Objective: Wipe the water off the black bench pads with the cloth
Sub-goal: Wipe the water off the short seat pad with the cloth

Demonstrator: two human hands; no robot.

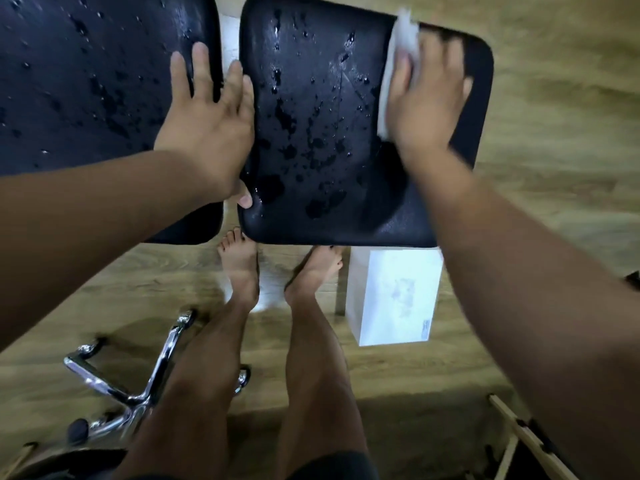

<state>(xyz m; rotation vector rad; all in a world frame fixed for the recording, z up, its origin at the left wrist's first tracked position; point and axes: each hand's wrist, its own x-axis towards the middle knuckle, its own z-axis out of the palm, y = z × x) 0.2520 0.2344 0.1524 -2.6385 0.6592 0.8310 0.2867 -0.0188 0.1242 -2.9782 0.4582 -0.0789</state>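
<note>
My right fingers (401,74) lie flat on the cloth (403,32), pressing it to the right part of the right pad (311,216). My left fingers (201,71) spread wide, holding nothing, across the gap onto the left pad (69,81). Only the strip by the cloth looks dry; drops (287,116) cover both surfaces, so I judge the job barely begun.

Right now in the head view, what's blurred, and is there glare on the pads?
Head view: the right hand and white cloth are motion-smeared; the left hand is sharp. Head view: pale glare streaks on the wet right pad near its top edge; the wide-angle lens bows the pad edges.
</note>
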